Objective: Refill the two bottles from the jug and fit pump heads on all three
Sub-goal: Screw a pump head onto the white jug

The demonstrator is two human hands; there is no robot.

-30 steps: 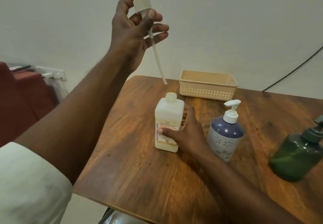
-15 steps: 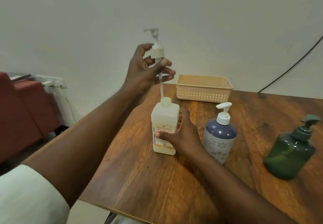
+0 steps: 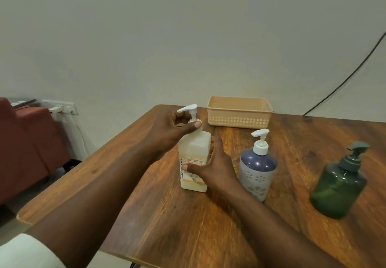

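Note:
A pale square jug [image 3: 194,152] with a printed label stands upright on the wooden table [image 3: 188,226]. My right hand [image 3: 213,167] grips its lower side. My left hand [image 3: 177,127] pinches the collar of a white pump head [image 3: 191,111] seated on the jug's neck, its tube down inside. To the right stands a blue-and-white bottle [image 3: 258,167] with a white pump fitted. Further right is a dark green bottle [image 3: 340,182] with a grey-green pump fitted.
A beige plastic basket [image 3: 239,112] sits at the back of the table near the wall. A dark red seat [image 3: 23,142] stands to the left beyond the table edge. A black cable [image 3: 344,79] runs down the wall at right.
My left hand has come down from high above the jug, lowering the pump head's tube into the neck until the head sits on top. My right hand has stayed on the jug.

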